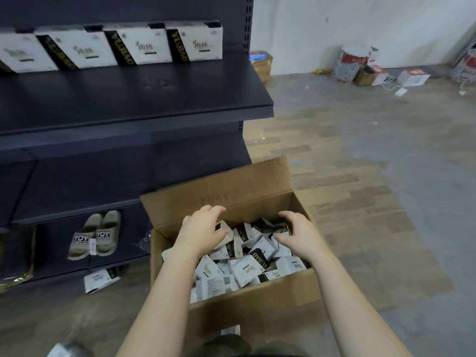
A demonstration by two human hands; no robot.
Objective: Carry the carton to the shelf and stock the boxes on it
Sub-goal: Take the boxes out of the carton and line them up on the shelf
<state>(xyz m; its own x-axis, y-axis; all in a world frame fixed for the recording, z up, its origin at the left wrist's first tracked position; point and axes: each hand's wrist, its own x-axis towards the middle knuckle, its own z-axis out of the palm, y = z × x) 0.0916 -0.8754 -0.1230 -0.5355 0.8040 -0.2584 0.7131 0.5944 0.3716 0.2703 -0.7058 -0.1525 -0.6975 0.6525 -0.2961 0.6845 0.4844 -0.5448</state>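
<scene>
Cardboard carton (252,313) on floor (386,176), boxes (247,269) jumbled; left hand (203,228), right hand (296,233) spread wide over far edge, holding nothing. Pick loose top one; stand it at shelf (154,99) back edge.

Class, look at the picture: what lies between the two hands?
In the head view, loose boxes in the carton lie between left hand and right hand.

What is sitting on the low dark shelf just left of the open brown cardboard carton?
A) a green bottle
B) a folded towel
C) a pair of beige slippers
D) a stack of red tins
C: a pair of beige slippers lies on the low dark shelf, left of the open brown cardboard carton.
</scene>
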